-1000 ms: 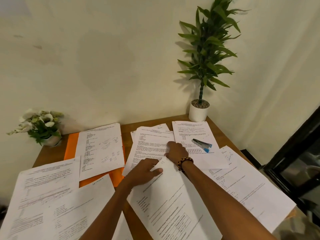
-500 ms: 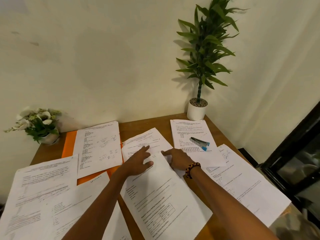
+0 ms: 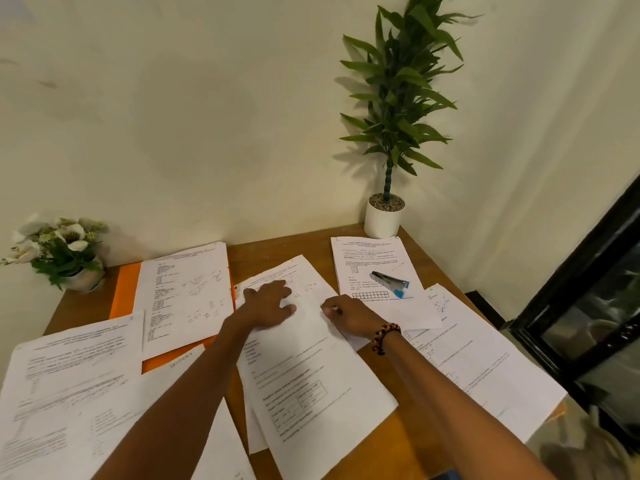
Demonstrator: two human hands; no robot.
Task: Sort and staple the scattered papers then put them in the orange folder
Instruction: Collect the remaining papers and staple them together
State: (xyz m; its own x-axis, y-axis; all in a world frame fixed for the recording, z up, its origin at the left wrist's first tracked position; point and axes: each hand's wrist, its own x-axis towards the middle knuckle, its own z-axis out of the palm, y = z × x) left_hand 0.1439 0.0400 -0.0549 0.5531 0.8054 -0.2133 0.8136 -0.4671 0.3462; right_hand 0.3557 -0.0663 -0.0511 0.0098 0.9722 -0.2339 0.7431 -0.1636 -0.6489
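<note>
Left hand point(image 3: 268, 304) lying flat on the middle papers point(image 3: 311, 368), right hand point(image 3: 349, 315) pinching their edge; table point(image 3: 408, 441) borders overhung by sheets.

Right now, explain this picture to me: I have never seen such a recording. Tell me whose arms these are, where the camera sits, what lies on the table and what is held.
No machine here: a person wears a camera on the head, looking down at their own arms. The wooden table is strewn with printed sheets. The left hand rests flat on the middle sheet; the right hand, with a bead bracelet, pinches that sheet's edge. An orange folder lies partly under papers at left. A blue stapler sits on the far right sheet. A potted plant and a white flower pot stand by the wall.
</note>
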